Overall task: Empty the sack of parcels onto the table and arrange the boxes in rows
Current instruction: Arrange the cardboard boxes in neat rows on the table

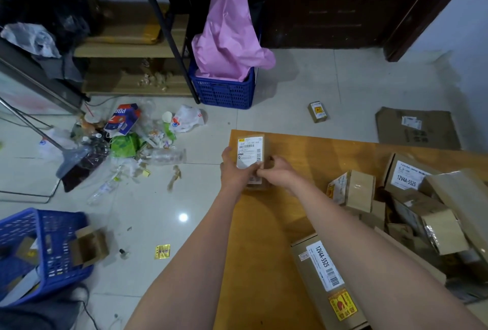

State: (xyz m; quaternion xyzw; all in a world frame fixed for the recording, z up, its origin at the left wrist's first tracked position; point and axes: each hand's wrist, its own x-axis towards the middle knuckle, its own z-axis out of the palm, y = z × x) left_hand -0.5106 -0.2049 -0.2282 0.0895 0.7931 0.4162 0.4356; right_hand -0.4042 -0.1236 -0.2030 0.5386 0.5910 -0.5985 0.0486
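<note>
A small cardboard box (250, 151) with a white shipping label lies at the far left corner of the wooden table (266, 224). My left hand (233, 168) grips its left side and my right hand (277, 171) holds its near right edge. A long box (326, 277) marked 12V4A-5525 lies near me under my right forearm. A jumbled heap of boxes (422, 211) fills the table's right side, with a small brown box (352, 189) at its left edge. No sack shows in view.
Litter (132, 142) is strewn on the tiled floor left of the table. A blue crate (224, 89) holds pink plastic by the shelf. Another blue crate (45, 250) stands near left. A stray box (317, 111) and flat cardboard (417, 129) lie beyond the table.
</note>
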